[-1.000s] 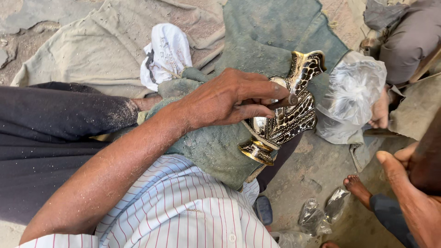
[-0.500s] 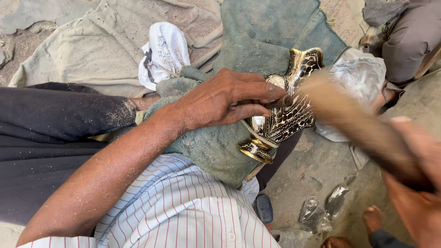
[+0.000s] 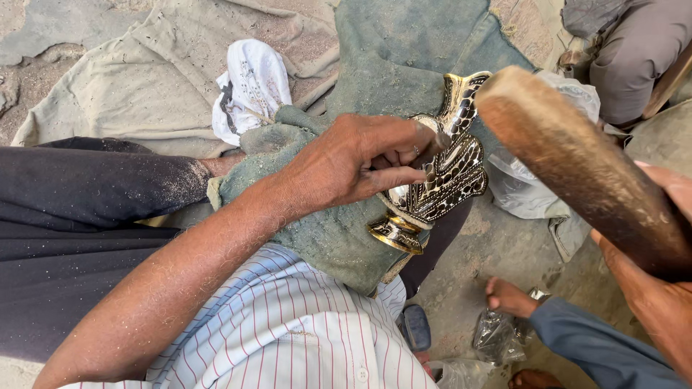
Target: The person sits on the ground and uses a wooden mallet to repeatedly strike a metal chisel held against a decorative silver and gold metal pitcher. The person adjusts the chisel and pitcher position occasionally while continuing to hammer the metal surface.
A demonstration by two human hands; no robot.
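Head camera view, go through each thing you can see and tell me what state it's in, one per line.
Brass vase: lying tilted on green cloth, pinned by the left hand.
Left hand: closed on the vase.
Wooden mallet: raised above the vase, blurred.
Right hand: gripping the mallet handle.
Green cloth: draped over the lap, dusty.
White cloth: crumpled on the ground sheet.
Plastic bag: crumpled beside the vase.

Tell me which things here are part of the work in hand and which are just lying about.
In use: left hand on ornate brass vase; right hand gripping wooden mallet; green cloth under the vase.
Lying about: white cloth; clear plastic bag; beige sheet.
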